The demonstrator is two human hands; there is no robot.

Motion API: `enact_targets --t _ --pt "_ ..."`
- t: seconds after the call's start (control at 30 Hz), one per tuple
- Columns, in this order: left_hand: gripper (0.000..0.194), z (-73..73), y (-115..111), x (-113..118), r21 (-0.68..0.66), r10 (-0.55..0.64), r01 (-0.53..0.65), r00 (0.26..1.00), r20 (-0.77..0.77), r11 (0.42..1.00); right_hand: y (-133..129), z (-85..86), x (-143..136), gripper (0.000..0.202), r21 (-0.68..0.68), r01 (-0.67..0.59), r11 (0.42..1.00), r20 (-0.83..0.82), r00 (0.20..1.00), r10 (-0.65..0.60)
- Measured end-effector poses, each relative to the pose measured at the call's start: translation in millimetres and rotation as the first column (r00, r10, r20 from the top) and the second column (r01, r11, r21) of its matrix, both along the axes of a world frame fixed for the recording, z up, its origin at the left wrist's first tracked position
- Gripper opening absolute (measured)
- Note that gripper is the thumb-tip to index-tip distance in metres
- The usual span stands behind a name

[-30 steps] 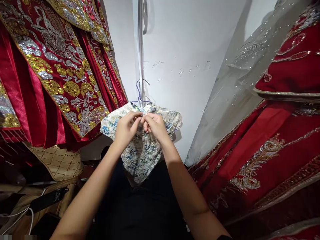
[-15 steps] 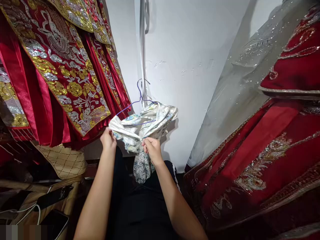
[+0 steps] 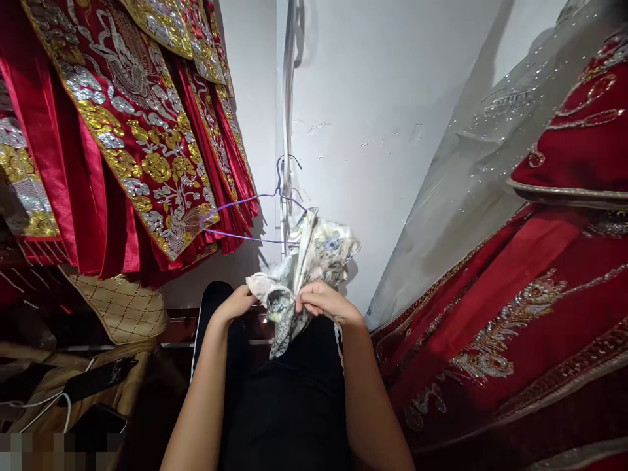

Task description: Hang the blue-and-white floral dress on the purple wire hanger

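Observation:
A small white garment with blue and green floral print (image 3: pixel 321 252) hangs bunched from the right end of a thin purple wire hanger (image 3: pixel 245 216). The hanger's left half is bare and its hook sits on a vertical metal pole (image 3: pixel 287 118). My left hand (image 3: pixel 235 306) grips the lower left fold of the garment. My right hand (image 3: pixel 321 299) pinches the cloth just right of it, with the garment's tail hanging below between my hands.
Red robes with gold and silver embroidery (image 3: pixel 122 124) hang at the left. A red embroidered gown (image 3: pixel 530 288) and a sheer sequinned veil (image 3: pixel 471 170) fill the right. A white wall (image 3: pixel 373 111) stands behind. A quilted beige cushion (image 3: pixel 118 307), a phone (image 3: pixel 95 378) and cable lie lower left.
The garment has slid off the hanger's left side and now bunches at the right. Both my hands dropped lower and closer together, pulling the cloth down.

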State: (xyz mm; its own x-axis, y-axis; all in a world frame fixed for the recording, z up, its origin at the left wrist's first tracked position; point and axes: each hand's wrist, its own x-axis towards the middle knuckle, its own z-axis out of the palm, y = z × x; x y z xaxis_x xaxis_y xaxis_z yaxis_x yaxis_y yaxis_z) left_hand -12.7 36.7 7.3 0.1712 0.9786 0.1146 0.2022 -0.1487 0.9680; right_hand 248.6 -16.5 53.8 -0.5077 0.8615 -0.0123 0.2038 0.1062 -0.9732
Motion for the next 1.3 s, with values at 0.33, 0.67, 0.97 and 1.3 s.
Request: enact_targets --t 0.33,0.67,0.97,1.3 --pt "0.023 78.9 -56 40 0.373 -0.241 0.144 0.943 0.228 0.917 1 -12.6 -54 0.05 0.046 0.262 0.964 -0.328 0.915 -0.233" --pt "0.054 29.2 -45 23 0.176 -0.307 0.335 0.937 -0.168 0.926 17 27.5 -49 0.009 0.442 0.234 0.866 -0.129 0.972 -0.196" --pt "0.044 54.4 -13 -56 0.017 -0.122 0.248 0.533 -0.837 0.969 85 55.2 -27 0.054 0.608 0.449 0.655 -0.247 0.891 -0.381" --pt "0.038 95.7 21 -82 0.272 0.058 0.258 0.619 -0.783 0.927 103 49.6 19 0.017 0.598 0.447 0.665 -0.109 0.868 -0.485"
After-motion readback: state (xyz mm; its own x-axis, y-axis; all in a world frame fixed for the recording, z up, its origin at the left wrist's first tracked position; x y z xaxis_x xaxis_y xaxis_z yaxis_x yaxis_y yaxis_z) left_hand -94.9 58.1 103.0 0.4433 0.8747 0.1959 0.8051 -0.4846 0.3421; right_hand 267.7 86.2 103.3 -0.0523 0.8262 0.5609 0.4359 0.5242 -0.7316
